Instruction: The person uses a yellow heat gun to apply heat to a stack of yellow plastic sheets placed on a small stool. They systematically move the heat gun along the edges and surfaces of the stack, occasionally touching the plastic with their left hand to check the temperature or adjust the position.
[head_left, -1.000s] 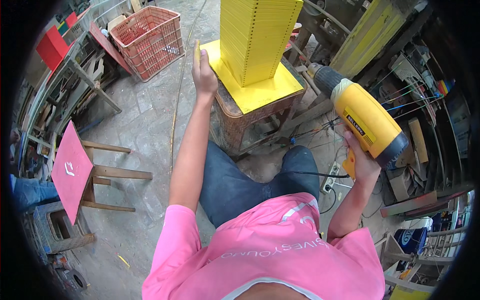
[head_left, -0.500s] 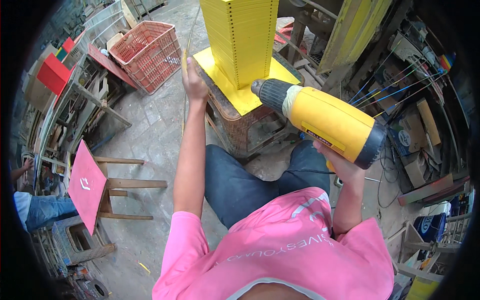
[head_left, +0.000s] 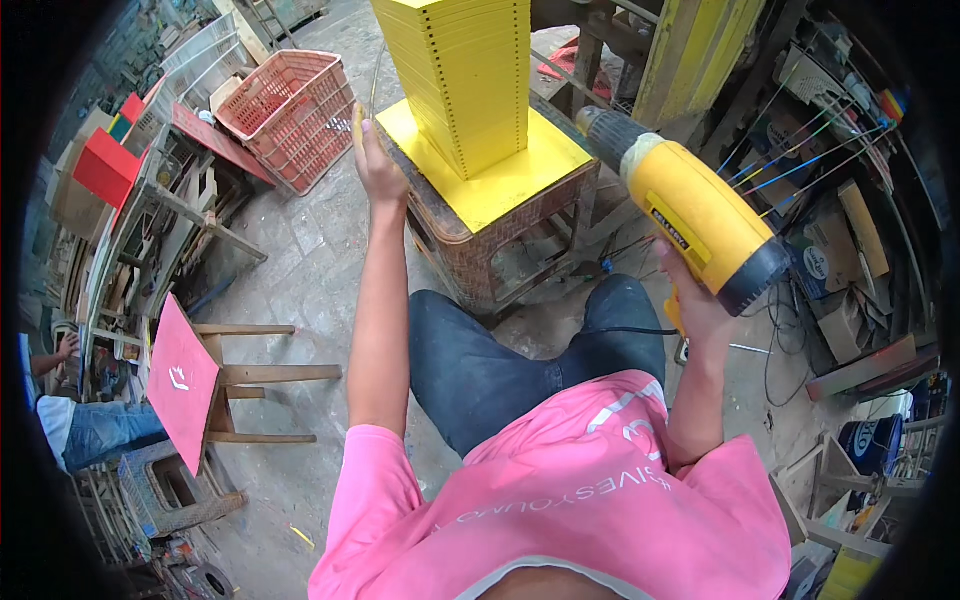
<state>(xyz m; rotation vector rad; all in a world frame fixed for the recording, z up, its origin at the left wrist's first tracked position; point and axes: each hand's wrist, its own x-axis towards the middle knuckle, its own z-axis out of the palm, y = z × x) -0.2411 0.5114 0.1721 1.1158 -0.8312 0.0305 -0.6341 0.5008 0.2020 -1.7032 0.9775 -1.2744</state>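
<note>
We see the right hand (head_left: 698, 312), fingers wrapped around a yellow heat gun (head_left: 690, 210) aimed at the yellow stack (head_left: 466, 75) on the wicker stool (head_left: 480, 250). The left hand (head_left: 378, 165), fingers closed on a thin yellow strip (head_left: 357, 122), hovers beside the stack.

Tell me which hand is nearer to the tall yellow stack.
Left. The left hand is raised just beside the yellow stack, at the yellow board's edge. The right hand grips the yellow drill, farther back and lower.
</note>
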